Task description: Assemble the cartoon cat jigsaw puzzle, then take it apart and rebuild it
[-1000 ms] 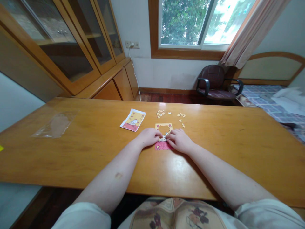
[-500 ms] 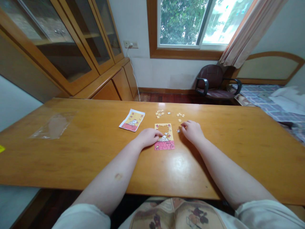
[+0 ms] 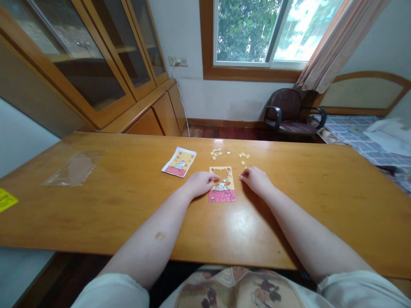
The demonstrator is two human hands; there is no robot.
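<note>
A partly assembled jigsaw puzzle (image 3: 222, 196) lies flat on the table, pink at the bottom and yellow at the top, with a white animal in the middle. A gap shows the table in its upper part. My left hand (image 3: 199, 184) rests at its left edge, index finger stretched over the gap and the fingers apart. To the right of the puzzle, my right hand (image 3: 255, 179) pinches a small puzzle piece (image 3: 240, 176) at the tabletop. Loose puzzle pieces (image 3: 216, 153) lie beyond the puzzle, with another group of pieces (image 3: 244, 155) farther right.
A picture card (image 3: 180, 162) with the same design lies left of the puzzle. A clear plastic bag (image 3: 75, 169) and a yellow label (image 3: 7, 200) are on the left of the wooden table (image 3: 135, 218). An office chair (image 3: 287, 111) stands beyond the far edge.
My right hand has shifted slightly toward me and left, and its fingers have closed on the puzzle piece that lay beside it. My left hand stays almost in place.
</note>
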